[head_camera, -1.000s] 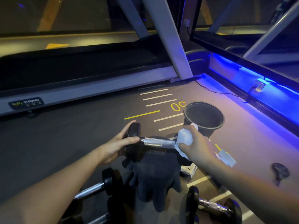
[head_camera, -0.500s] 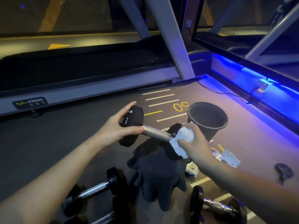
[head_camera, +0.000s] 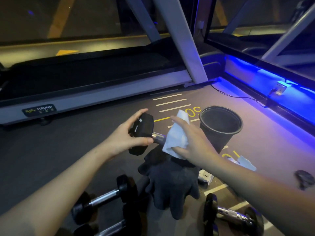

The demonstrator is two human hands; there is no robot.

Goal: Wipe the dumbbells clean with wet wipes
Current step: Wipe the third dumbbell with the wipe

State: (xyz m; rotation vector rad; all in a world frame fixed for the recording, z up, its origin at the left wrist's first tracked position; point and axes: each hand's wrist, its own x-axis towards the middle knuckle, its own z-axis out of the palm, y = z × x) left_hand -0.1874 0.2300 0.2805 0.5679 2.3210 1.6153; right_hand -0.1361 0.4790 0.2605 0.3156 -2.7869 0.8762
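Observation:
My left hand (head_camera: 126,137) grips the black hex head of a small dumbbell (head_camera: 140,133) and holds it up above the floor. Its chrome bar (head_camera: 157,137) runs right into a white wet wipe (head_camera: 177,133). My right hand (head_camera: 189,140) holds that wipe wrapped over the bar, thumb below and fingers stretched over the top. The dumbbell's far head is hidden behind the wipe and my right hand. Below lies a dark cloth (head_camera: 170,181) on the floor.
A black bucket (head_camera: 221,128) stands just right of my hands. Other dumbbells lie at lower left (head_camera: 105,196) and lower right (head_camera: 235,215). White wipe packets (head_camera: 245,163) lie by the bucket. A treadmill (head_camera: 85,92) runs across the back; a blue-lit ledge (head_camera: 272,99) lines the right.
My left hand has turned the dumbbell so its head faces up more. My right hand slid the wipe from the far end along the bar toward the near head, fingers now spread over it.

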